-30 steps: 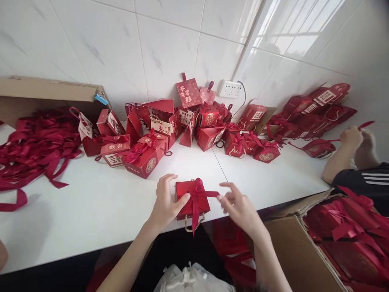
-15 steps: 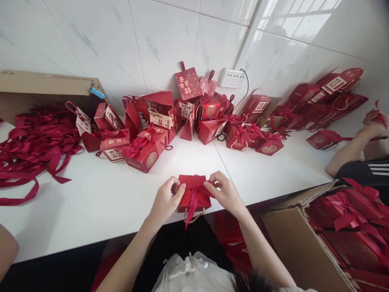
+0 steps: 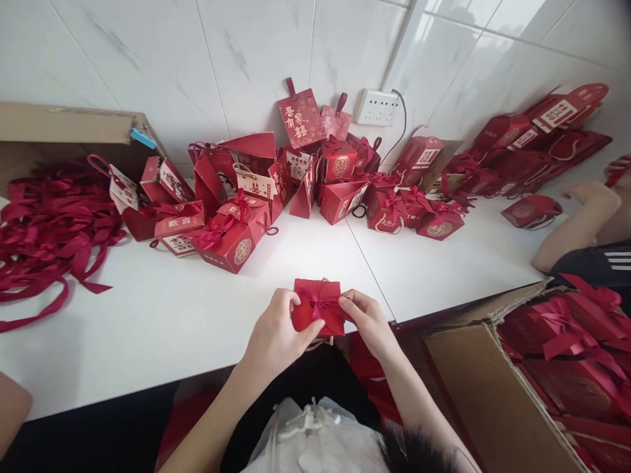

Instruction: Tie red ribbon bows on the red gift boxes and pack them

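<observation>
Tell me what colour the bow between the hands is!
The bow is deep pinkish red, seen best in the head view.

White table (image 3: 162, 309) with smooth top, spanning middle of frame; thin dark seam (image 3: 371, 270) slanting down right of center. Left: loose heap of dark-red ribbons (image 3: 59, 223), ends trailing toward lower left, at mouth of cardboard box (image 3: 64, 121). Center, along back: crowded row of red gift boxes (image 3: 231, 233), several bow-tied; small black ring (image 3: 359, 211) beside them. Right: single red box (image 3: 530, 210); upper right: stacked red boxes (image 3: 507, 131). Near edge, center: small bow-tied box (image 3: 320, 303), resting or lifted unclear.
</observation>
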A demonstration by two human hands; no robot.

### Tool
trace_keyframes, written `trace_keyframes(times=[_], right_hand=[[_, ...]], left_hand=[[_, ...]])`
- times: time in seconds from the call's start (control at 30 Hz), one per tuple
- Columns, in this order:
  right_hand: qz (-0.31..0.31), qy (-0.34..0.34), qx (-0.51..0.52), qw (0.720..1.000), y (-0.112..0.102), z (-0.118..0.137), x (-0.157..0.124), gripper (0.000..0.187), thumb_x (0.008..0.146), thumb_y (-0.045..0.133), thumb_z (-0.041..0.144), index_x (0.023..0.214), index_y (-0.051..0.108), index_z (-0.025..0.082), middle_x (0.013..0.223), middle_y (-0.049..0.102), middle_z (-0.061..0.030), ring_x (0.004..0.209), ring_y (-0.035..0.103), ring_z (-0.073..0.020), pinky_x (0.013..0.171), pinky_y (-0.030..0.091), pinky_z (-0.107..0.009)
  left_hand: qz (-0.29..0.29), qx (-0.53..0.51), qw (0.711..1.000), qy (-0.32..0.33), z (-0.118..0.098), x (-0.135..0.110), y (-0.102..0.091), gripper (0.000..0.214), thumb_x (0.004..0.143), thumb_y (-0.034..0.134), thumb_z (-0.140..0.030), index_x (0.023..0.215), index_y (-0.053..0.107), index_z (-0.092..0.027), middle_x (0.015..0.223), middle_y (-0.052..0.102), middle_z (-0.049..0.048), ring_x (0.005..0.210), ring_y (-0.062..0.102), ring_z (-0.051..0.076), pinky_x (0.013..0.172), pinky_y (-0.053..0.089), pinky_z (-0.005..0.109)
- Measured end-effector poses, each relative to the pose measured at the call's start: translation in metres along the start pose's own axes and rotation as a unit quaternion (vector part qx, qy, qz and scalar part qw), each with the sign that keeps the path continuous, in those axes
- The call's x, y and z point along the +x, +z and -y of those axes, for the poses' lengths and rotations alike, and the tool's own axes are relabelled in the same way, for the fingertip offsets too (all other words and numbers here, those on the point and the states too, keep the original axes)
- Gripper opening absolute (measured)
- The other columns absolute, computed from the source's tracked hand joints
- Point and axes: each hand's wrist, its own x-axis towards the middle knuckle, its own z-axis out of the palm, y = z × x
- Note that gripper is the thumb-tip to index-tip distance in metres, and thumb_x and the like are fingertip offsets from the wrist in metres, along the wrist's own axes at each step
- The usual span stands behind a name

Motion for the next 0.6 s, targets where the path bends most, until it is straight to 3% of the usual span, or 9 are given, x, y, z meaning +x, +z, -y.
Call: trace_keyframes(times=[0.23,0.4,0.6], right_hand=[[0.005,0.026,-0.048,0.999,-0.002,0.004,-0.005,0.035,0.080,0.059,0.050,0.068,0.047,0.019,0.060,0.049,0.0034,0.053,0.047,-0.0108,0.052,0.039,-0.024],[-0.004,0.001,-0.099,0.995,-0.005,0.008,-0.008,0.036,0.080,0.059,0.051,0.066,0.048,0.019,0.059,0.050,0.0033,0.053,0.051,-0.0117,0.049,0.041,-0.024],[0.038,0.060,0.000,0.997,-0.010,0.004,-0.007,0.038,0.076,0.064,0.051,0.065,0.047,0.019,0.056,0.055,0.0031,0.048,0.051,-0.0107,0.047,0.041,-0.023]], left_hand=[[0.074,0.062,0.995,0.010,-0.008,0.003,-0.008,0.021,0.082,0.049,-0.040,0.073,0.042,-0.022,0.078,0.053,-0.0026,0.057,0.053,0.013,0.059,0.042,0.028],[0.105,0.087,0.990,0.026,-0.009,0.009,-0.012,0.018,0.087,0.041,-0.034,0.075,0.047,-0.022,0.082,0.058,0.0007,0.061,0.057,0.015,0.060,0.041,0.029],[0.129,0.046,0.989,0.063,-0.002,0.022,-0.018,0.014,0.089,0.038,-0.034,0.088,0.048,-0.024,0.078,0.062,-0.0012,0.066,0.060,0.017,0.060,0.041,0.027]])
